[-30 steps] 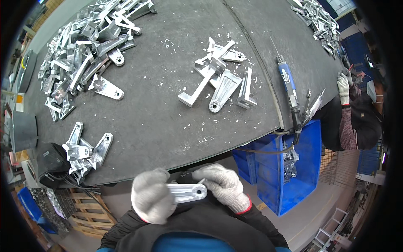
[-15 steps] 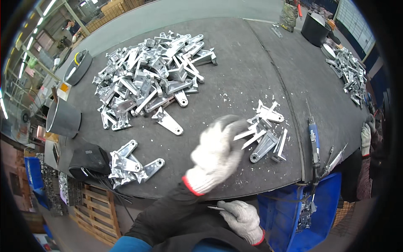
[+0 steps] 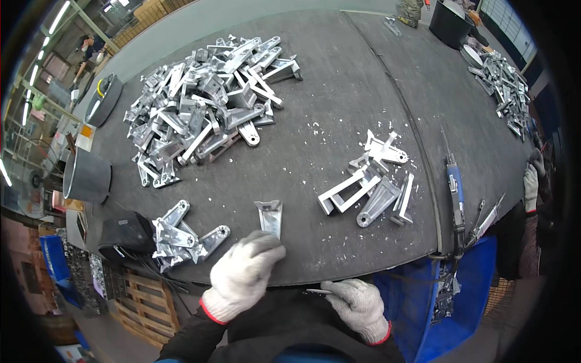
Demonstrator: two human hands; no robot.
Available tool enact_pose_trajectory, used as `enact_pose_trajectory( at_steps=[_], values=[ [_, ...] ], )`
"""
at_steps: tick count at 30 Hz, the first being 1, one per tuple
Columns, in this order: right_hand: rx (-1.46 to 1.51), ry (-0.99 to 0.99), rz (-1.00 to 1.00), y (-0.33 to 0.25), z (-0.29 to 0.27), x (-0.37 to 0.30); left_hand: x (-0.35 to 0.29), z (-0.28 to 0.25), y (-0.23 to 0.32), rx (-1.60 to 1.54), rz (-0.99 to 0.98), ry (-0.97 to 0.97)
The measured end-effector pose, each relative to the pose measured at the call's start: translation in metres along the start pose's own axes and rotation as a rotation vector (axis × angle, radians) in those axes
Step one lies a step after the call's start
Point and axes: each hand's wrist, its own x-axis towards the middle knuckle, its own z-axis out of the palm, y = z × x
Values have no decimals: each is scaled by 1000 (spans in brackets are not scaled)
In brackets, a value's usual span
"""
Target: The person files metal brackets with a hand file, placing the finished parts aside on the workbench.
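My left hand [image 3: 247,273], in a white knit glove with a red cuff, is closed on the near end of a silver metal bracket [image 3: 270,216] at the table's front edge. The bracket's wide flanged end points away from me; its narrow end is hidden under the fingers. My right hand [image 3: 358,307], gloved alike, is held low just off the table edge. A thin, flat metal tool [image 3: 318,291] sticks out from its pinched fingers; the rest of it is covered. Several brackets [image 3: 376,202] lie in a loose group to the right, with pale shavings around them.
A large heap of brackets [image 3: 206,103] covers the far left. A smaller group [image 3: 181,239] lies by a black bag [image 3: 126,235]. At right, a blue-handled tool [image 3: 455,190] rests above a blue bin [image 3: 402,327]. A co-worker's gloved hand [image 3: 530,187] shows at far right.
My left hand has moved left and nearer from the right-hand group, where a bracket now lies. The loose bracket before the heap is gone from its spot; my left hand now grips a bracket.
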Motion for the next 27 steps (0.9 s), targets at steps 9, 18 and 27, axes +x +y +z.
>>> enact_pose_trajectory(
  at_steps=[9, 18, 27],
  values=[
    [-22, 179, 150, -14, 1, -18, 2, 23, 23, 299, -309, -13],
    [-157, 53, 134, -25, 5, -32, 7, -24, 23, 267, 129, -126],
    [-291, 93, 159, -31, 4, -44, 18, -11, -13, 124, 145, -297]
  ],
)
